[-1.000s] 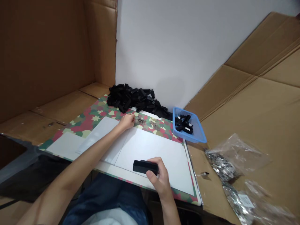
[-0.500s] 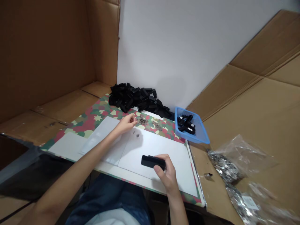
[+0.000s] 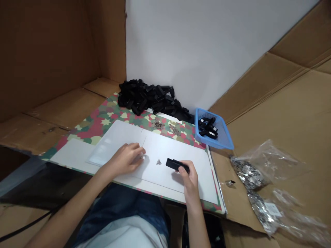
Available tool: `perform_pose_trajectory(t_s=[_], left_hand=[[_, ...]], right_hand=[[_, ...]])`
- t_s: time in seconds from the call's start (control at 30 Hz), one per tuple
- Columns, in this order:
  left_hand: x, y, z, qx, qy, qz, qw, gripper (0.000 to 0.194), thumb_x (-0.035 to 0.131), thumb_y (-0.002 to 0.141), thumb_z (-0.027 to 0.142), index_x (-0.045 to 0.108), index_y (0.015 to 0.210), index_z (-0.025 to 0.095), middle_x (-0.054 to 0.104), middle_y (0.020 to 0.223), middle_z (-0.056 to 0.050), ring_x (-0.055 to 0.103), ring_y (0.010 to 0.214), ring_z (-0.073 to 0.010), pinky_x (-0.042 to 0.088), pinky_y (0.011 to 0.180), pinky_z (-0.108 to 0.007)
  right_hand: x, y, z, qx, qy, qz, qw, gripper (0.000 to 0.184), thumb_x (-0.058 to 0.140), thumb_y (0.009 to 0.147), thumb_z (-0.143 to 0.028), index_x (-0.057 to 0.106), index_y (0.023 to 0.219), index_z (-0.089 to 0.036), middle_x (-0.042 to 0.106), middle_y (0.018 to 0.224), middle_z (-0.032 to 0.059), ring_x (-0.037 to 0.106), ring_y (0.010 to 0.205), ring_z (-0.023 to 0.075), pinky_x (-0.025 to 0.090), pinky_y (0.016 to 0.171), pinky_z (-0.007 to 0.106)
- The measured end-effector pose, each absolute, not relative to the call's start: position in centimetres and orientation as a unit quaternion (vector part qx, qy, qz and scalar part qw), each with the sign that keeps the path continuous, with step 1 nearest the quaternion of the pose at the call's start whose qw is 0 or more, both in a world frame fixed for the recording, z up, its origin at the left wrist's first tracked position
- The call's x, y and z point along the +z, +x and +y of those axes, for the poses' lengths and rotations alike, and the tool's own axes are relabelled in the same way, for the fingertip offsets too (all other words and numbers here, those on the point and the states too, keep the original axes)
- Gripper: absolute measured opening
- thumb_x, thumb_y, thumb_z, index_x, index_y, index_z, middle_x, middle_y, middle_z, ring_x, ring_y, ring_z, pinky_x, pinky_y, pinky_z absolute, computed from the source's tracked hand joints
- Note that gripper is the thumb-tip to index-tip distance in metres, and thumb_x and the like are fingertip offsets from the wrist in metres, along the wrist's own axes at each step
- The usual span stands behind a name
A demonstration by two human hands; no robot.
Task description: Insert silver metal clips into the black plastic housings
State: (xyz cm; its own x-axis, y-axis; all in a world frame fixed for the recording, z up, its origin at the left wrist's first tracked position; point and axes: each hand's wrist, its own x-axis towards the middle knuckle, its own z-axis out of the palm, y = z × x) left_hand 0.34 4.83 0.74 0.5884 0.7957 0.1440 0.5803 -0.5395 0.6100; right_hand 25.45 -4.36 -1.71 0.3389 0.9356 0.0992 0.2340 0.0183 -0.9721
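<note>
Tall cardboard (image 3: 287, 117) flanked the patterned tabletop (image 3: 97, 129), perhaps to screen the work. White sheets (image 3: 176, 182) covered its near part, probably so that tiny things would show up. The black pile (image 3: 147, 98) lay along the far side, leaving the middle free, and the blue basket (image 3: 224, 137) stood by the far right corner, seemingly within easy reach. The left hand (image 3: 126, 159) was curled low over the sheets; whether it pinched anything could not be told. The right hand (image 3: 190, 174) pinched one end of a black piece (image 3: 173, 164) above the sheets, apparently to leave its other end exposed. Small grey bits (image 3: 158, 162) lay between the hands, likely for convenience
</note>
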Motion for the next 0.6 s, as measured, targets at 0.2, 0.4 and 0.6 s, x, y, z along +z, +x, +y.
perform_pose_trajectory(t_s=[0.2, 0.4, 0.6], left_hand=[[0.0, 1.2, 3.5, 0.265, 0.82, 0.408, 0.303, 0.017, 0.046, 0.092, 0.023, 0.061, 0.085, 0.016, 0.062, 0.085, -0.006, 0.059, 0.083, -0.0206, 0.043, 0.076, -0.032], [2.8, 1.0, 0.7, 0.359, 0.708, 0.347, 0.499, 0.016, 0.059, 0.09, 0.033, 0.059, 0.087, 0.017, 0.06, 0.072, 0.001, 0.057, 0.067, -0.0119, 0.044, 0.063, -0.022], [3.9, 1.2, -0.8, 0.407, 0.71, 0.286, 0.499, 0.009, 0.06, 0.09, 0.022, 0.064, 0.082, 0.017, 0.063, 0.073, 0.0, 0.056, 0.068, -0.0104, 0.042, 0.065, -0.021]], right_hand=[[-1.2, 25.1, -5.2, 0.267, -0.585, -0.584, 0.496, 0.02, 0.057, 0.087, -0.039, 0.061, 0.099, -0.024, 0.062, 0.087, 0.0011, 0.06, 0.079, 0.0191, 0.049, 0.068, 0.031], [1.8, 24.3, -5.8, 0.093, -0.495, -0.756, 0.417, 0.026, 0.059, 0.085, -0.022, 0.054, 0.111, -0.024, 0.059, 0.085, 0.0017, 0.054, 0.074, 0.0188, 0.046, 0.066, 0.033], [4.1, 23.5, -6.2, 0.021, -0.448, -0.817, 0.364, 0.03, 0.058, 0.086, -0.019, 0.051, 0.115, -0.019, 0.061, 0.086, 0.0051, 0.052, 0.076, 0.0208, 0.042, 0.067, 0.035]])
